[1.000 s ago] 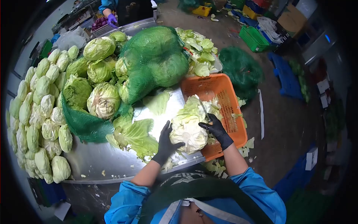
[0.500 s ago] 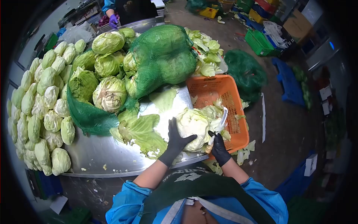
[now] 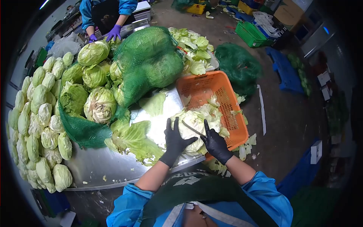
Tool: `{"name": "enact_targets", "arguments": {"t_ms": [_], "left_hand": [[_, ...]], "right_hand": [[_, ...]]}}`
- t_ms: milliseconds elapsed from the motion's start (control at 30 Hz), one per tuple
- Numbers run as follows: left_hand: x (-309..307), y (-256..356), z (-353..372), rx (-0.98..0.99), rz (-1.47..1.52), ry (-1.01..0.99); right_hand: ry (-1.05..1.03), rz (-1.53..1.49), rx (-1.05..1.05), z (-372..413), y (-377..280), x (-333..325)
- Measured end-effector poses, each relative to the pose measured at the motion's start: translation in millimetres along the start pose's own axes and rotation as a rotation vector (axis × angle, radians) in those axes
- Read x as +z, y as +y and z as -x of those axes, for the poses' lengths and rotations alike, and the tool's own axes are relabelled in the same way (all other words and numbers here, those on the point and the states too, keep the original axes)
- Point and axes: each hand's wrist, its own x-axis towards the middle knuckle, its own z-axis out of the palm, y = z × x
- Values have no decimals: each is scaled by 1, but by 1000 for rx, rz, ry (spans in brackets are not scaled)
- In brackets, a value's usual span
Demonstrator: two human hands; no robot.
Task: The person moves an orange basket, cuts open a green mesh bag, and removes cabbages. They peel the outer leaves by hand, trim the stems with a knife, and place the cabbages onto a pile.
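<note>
Head view looks down on your two black-gloved hands at the near edge of a steel table, with the cabbage caught between them. Your left hand cups the head from its left side, fingers spread upward over the pale leaves and the thumb hooked across its lower front. Your right hand is closed on a knife, index finger stretched up along the head's right side. The thin blade slants up and left across the face of the cabbage, touching it, and its tip ends near your left fingertips. The handle itself is hidden inside your glove.

The cabbage sits on the table's right-hand corner, pressed up against the near left wall of an orange crate. Loosened outer leaves spill from the head into that crate. More loose leaves lie on the steel just to the left of your left wrist.

Beyond your hands, a green net sack bulging with cabbages lies across the middle of the table, and untrimmed heads sit beside it on the open netting. A heap of trimmed, paler heads lines the table's left edge, well apart from you. At the far end, another person's purple-gloved hands rest near the table's rim. A green crate stands on the floor to the right.
</note>
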Motion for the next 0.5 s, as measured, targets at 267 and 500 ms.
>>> {"name": "enact_targets", "arguments": {"t_ms": [267,500], "left_hand": [[2,7,6,14,-25,-15],[6,-19,9,83,65,24]], "right_hand": [[236,187,84,-54,24,8],[66,-461,405,-113,78,53]]}}
